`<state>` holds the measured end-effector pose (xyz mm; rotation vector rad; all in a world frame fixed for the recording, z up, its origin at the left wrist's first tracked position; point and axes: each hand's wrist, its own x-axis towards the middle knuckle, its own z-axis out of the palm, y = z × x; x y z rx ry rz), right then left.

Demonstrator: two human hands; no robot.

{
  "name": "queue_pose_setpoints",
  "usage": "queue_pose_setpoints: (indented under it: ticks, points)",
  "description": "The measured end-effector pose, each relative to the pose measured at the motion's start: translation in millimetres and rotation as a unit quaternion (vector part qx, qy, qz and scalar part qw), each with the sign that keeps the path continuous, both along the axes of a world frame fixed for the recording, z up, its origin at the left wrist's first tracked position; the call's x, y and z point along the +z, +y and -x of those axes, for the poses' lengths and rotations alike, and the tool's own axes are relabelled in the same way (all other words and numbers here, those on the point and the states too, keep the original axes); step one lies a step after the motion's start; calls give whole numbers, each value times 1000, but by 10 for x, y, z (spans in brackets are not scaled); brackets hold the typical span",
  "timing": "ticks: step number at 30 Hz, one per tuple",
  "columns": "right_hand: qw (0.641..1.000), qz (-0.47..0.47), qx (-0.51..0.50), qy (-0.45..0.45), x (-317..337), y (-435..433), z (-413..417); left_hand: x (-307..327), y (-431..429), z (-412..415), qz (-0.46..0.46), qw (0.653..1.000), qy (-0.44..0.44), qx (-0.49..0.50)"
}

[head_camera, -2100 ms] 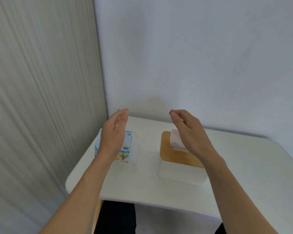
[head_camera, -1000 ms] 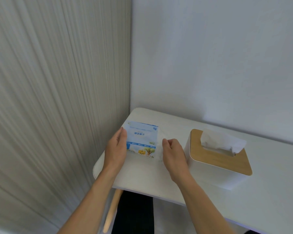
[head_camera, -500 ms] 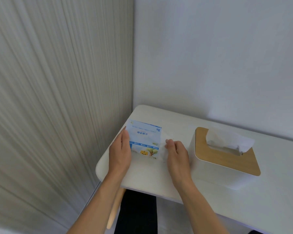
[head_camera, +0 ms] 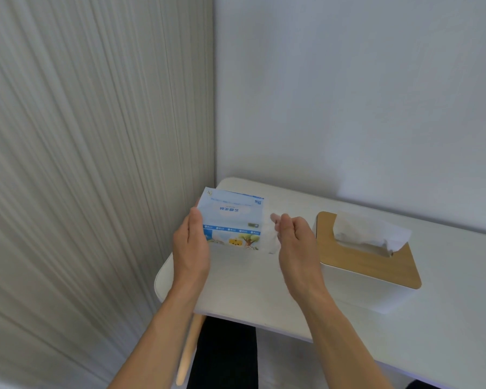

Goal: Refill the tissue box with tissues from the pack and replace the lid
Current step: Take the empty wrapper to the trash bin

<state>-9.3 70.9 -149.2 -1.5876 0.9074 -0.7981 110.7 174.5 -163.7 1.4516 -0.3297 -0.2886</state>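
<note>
Tissue pack (head_camera: 232, 220), blue and white, is tilted up off the white counter (head_camera: 446, 318) near its left rear corner. Left hand (head_camera: 190, 249) grasps the pack's left end, fingers flat along its side. Right hand (head_camera: 298, 248) pinches the clear wrapper at the pack's right end between thumb and fingers. Tissue box (head_camera: 362, 282), white, stands just beside the right hand, its wooden lid (head_camera: 376, 262) in place. 1 tissue (head_camera: 368, 231) protrudes through the lid's slot
</note>
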Motion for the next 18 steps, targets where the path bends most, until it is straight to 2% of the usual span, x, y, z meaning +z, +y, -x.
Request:
queue_pose_setpoints:
  ticks: [10, 18]
  points:
    - [997, 64, -9, -37, 486, -11, 239, 491, -50, 176, 68, 997, -23, 11]
    - [989, 98, -37, -104, 781, -93, 518, 831, -177, 461, 126, 989, -66, -48]
